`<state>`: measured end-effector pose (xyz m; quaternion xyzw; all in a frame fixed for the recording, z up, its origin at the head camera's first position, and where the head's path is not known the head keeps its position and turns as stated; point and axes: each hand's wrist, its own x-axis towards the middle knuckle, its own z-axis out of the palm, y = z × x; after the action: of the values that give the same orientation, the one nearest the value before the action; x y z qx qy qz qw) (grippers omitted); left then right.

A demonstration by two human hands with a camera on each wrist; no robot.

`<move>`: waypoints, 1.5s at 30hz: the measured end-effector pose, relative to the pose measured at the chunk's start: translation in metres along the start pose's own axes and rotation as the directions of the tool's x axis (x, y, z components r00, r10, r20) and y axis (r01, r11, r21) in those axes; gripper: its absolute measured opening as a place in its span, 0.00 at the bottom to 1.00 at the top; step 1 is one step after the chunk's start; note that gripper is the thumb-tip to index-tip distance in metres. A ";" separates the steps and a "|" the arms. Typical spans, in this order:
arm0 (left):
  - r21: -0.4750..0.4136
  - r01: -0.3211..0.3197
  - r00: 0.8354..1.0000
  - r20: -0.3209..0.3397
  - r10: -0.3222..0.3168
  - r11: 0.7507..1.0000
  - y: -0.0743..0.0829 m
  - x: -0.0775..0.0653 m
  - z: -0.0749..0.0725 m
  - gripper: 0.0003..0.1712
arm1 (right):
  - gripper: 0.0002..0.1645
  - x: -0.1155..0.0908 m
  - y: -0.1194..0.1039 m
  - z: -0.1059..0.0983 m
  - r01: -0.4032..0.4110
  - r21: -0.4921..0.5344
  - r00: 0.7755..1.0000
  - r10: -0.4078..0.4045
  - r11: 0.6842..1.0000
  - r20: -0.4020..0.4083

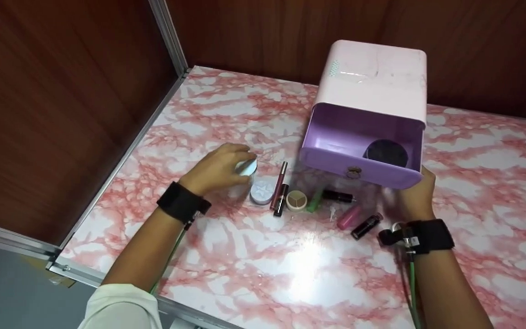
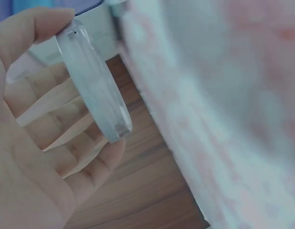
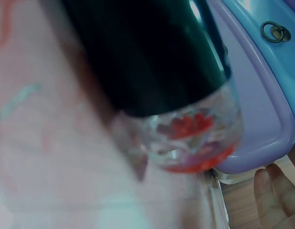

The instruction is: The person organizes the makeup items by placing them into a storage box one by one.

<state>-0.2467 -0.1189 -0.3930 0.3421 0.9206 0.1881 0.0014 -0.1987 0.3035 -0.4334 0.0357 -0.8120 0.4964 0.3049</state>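
Observation:
My left hand (image 1: pixel 219 169) grips a round, pale case (image 1: pixel 246 167) above the left end of a group of cosmetics. The left wrist view shows this case (image 2: pixel 94 83) edge-on, with clear sides, between the thumb and the fingers. My right hand (image 1: pixel 419 194) is at the front right corner of a purple drawer (image 1: pixel 327 160), partly hidden behind it. Two straight fingers (image 3: pixel 269 195) show right at the drawer's corner in the right wrist view. The drawer is pulled out of a pale pink box (image 1: pixel 372 82) and holds a round black item (image 1: pixel 386 153).
Below the drawer lie a white star-topped jar (image 1: pixel 262 192), a lip gloss tube (image 1: pixel 279 185), a three-part concealer pot (image 1: pixel 297 200), a green tube (image 1: pixel 315 199), a pink tube (image 1: pixel 349 217) and several black tubes, one a tube (image 1: pixel 366 225) near my right wrist. Brown panels (image 1: pixel 254 41) border the marbled table.

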 end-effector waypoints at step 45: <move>0.011 -0.207 0.975 0.084 0.205 0.978 0.139 0.125 -0.059 0.33 | 0.21 -0.006 -0.013 0.011 -0.023 0.004 0.999 0.022 1.000 0.044</move>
<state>-0.2627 0.0361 -0.2742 0.4431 0.8811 0.1642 0.0165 -0.1940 0.2864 -0.4301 0.0382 -0.8179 0.5007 0.2810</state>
